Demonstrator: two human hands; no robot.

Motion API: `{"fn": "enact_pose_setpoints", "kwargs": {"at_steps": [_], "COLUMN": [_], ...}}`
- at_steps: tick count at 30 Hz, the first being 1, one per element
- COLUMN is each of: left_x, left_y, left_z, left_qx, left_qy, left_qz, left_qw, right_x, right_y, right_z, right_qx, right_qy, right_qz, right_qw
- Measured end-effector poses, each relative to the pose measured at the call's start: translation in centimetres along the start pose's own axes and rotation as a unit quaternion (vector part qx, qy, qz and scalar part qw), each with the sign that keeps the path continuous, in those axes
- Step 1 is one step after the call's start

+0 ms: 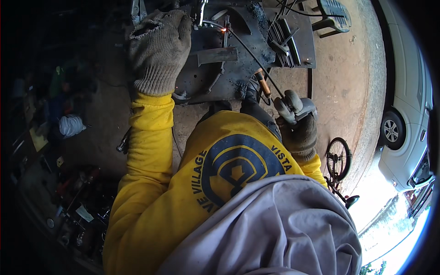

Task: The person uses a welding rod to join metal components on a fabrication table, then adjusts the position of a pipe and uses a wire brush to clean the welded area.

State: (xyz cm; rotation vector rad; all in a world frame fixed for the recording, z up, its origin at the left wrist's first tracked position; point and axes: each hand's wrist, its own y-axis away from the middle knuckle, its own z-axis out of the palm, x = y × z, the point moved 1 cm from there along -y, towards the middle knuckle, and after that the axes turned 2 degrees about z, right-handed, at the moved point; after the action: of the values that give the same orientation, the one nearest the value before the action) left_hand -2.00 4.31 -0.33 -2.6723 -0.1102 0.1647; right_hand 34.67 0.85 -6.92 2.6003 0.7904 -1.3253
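My left hand (160,52), in a grey knitted glove with a torn hole, rests over the dark metal worktable (201,89). Its fingers curl away from view, and whatever they grip is hidden. Locking pliers (137,13) stand just left of it, and a shiny metal clamp (200,13) to its right. My right hand (297,121), also gloved, is closed low on the right around the near end of a thin dark rod (256,59). That rod slants up to a small glowing spot (224,30) on a narrow metal bar (226,39). A flat metal strip (217,56) lies below the spot.
Several metal strips (284,43) are piled on the table's right side. A tool with a wooden handle (262,82) is at its near edge. A plastic chair (333,16), a bicycle wheel (338,159) and a parked silver vehicle (410,91) stand to the right. Clutter fills the dark left side.
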Motion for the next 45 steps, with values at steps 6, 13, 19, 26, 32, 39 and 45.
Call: {"fn": "enact_pose_setpoints", "kwargs": {"at_steps": [6,13,19,26,32,39,45], "left_x": [0.0,0.3,-0.1,0.4,0.3,-0.6,-0.7], "left_y": [0.1,0.0,0.2,0.0,0.3,1.5,0.7], "left_z": [-0.2,-0.3,0.2,-0.5,0.0,2.0,1.7], "left_qx": [0.007,0.005,0.012,-0.015,-0.028,-0.044,0.044], "left_qy": [-0.002,-0.012,-0.004,0.006,-0.003,0.004,0.026], "left_qz": [0.001,-0.005,0.005,-0.017,-0.024,0.0,0.056], "left_qw": [1.0,1.0,1.0,1.0,0.999,0.999,0.997], "right_x": [-1.3,-0.8,-1.4,-1.4,-1.6,-2.2,-0.7], "right_y": [-0.7,-1.0,-1.6,-1.9,-1.6,-2.0,-1.6], "right_z": [-0.7,-0.7,-1.1,-1.1,-1.1,-0.9,-0.8], "right_qx": [-0.054,-0.029,-0.047,-0.05,-0.055,-0.085,-0.056], "right_qy": [0.058,0.017,0.047,0.058,0.079,0.014,-0.009], "right_qz": [-0.005,-0.008,-0.014,-0.01,-0.013,0.012,0.003], "right_qw": [0.997,0.999,0.998,0.997,0.995,0.996,0.998]}}
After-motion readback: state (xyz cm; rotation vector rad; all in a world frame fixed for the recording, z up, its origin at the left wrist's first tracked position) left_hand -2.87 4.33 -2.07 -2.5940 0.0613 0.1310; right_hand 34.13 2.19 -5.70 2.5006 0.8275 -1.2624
